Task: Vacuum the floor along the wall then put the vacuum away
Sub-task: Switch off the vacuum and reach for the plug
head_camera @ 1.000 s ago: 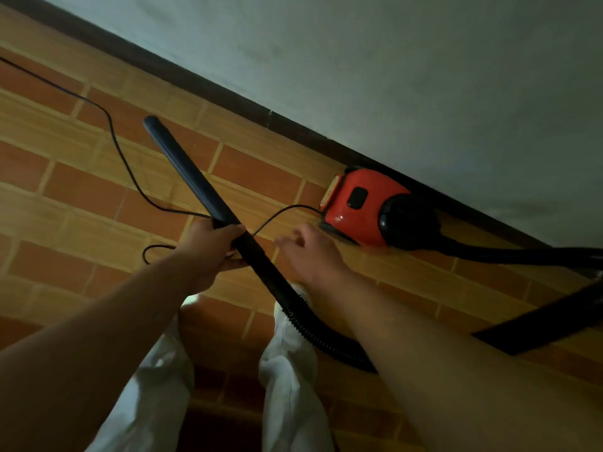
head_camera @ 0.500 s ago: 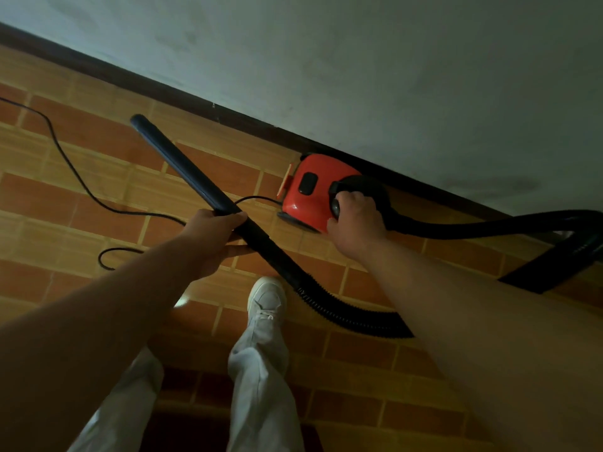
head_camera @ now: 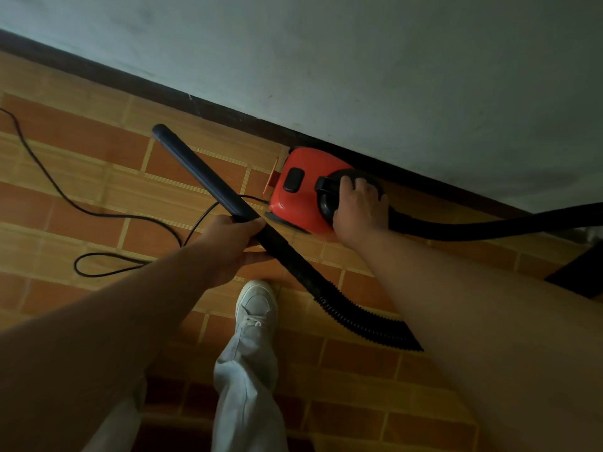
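A small red vacuum cleaner (head_camera: 300,194) sits on the tiled floor against the dark skirting of the wall. My right hand (head_camera: 359,207) grips its black carry handle on top. My left hand (head_camera: 231,239) grips the dark wand (head_camera: 202,172), which points up and left over the floor. From the wand a black ribbed hose (head_camera: 355,316) curves down to the right and passes behind my right forearm. A second stretch of hose (head_camera: 489,223) leaves the vacuum's right side toward the frame edge.
The thin black power cord (head_camera: 98,213) loops across the orange brick-pattern tiles (head_camera: 81,141) at the left. The pale wall (head_camera: 359,60) and dark skirting (head_camera: 208,109) run diagonally. My white shoe (head_camera: 256,301) stands just below the wand.
My right hand reached from mid-air to the vacuum and closed round its top handle. The view has drawn closer to the vacuum. My left hand kept its hold on the wand.
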The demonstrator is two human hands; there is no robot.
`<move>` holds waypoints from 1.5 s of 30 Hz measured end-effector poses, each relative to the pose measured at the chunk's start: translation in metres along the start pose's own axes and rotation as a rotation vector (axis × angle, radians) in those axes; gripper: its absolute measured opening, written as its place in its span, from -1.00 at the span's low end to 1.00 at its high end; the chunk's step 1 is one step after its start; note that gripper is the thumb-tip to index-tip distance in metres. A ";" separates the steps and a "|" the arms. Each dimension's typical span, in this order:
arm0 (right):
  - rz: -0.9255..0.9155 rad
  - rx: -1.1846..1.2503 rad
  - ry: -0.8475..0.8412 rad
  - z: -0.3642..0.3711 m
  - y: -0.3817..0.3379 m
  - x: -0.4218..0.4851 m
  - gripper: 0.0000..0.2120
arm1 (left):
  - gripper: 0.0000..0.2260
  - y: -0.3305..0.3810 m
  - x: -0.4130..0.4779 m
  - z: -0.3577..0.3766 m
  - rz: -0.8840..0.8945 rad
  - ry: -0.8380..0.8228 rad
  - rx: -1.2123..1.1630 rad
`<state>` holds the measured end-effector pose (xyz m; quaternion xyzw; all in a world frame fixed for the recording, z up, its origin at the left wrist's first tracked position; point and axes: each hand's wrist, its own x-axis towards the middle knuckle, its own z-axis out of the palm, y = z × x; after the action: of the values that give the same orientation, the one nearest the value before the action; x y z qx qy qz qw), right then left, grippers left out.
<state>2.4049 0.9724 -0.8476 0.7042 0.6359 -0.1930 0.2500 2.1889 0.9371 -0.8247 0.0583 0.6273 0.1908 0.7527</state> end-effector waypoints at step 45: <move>-0.406 -0.128 -0.079 0.075 -0.068 -0.119 -0.38 | -0.78 -0.090 -0.033 -0.073 -0.126 -0.002 0.187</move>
<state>2.3269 0.8370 -0.8448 0.5362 0.7655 -0.2261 0.2746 2.1330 0.8310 -0.8391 0.0890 0.6441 0.0836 0.7552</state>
